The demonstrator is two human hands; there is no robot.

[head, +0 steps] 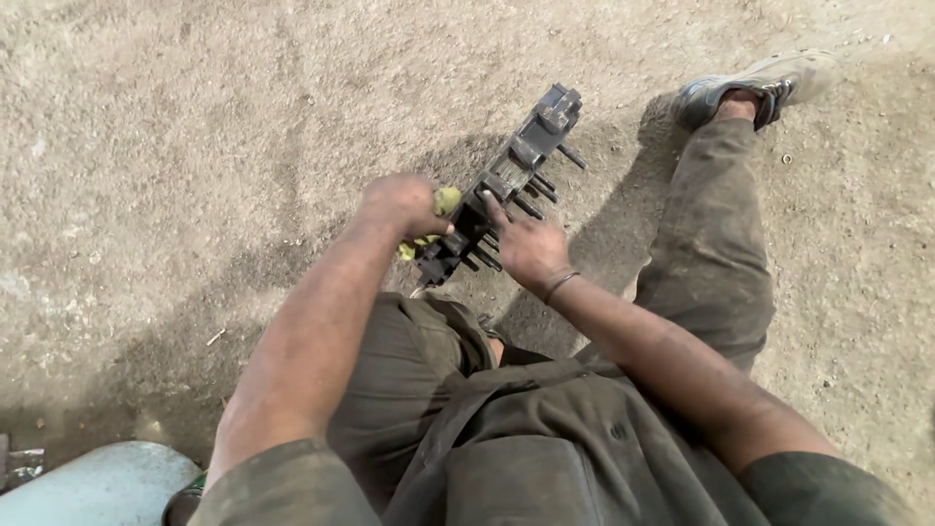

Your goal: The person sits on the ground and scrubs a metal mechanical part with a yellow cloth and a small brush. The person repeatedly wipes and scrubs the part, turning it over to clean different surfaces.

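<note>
Bright daylight, soft shadows on ground, slight wide-angle distortion

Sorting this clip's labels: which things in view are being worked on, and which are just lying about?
In hand: dark metal block with bolts; yellow-handled tool in left hand; right hand on block.
Lying about: pale cylinder; small stick.

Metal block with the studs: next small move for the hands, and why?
Probably press the right hand down harder on the dark metal block before working the yellow-handled tool in the left hand. The block lies loose on sandy ground, held only by fingertips, so it could shift.
</note>
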